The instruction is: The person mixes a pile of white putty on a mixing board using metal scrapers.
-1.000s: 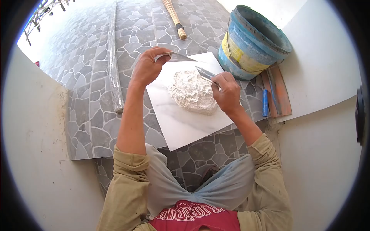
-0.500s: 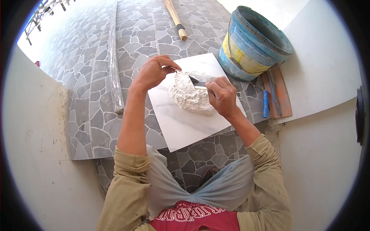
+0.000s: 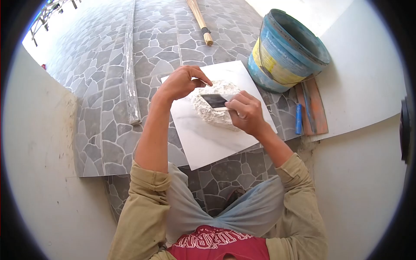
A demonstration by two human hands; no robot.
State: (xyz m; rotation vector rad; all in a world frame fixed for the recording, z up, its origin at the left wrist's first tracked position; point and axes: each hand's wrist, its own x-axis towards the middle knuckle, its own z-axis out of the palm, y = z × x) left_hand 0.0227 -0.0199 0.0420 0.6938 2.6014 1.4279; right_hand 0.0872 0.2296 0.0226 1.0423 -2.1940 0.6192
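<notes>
A mound of wet white plaster-like paste (image 3: 210, 115) lies on a white marbled tile (image 3: 190, 147). My right hand (image 3: 248, 112) grips a putty knife (image 3: 215, 101) at its right end. The flat dark blade lies over the middle of the mound, pointing left. My left hand (image 3: 184, 83) hovers at the mound's upper left edge, thumb and fingers pinched together. Whatever is between those fingertips is too thin or hidden to make out.
A blue bucket (image 3: 277, 56) with a yellow label stands right of the tile. Near it lie a blue cylinder (image 3: 298, 119) and an orange-brown board (image 3: 318, 112). A long whitish bar (image 3: 129, 65) and a stick broom (image 3: 200, 21) lie on the stone-patterned surface (image 3: 97, 130).
The putty knife has moved left and down over the paste, its dark face now showing more. My left hand has shifted slightly right and down.
</notes>
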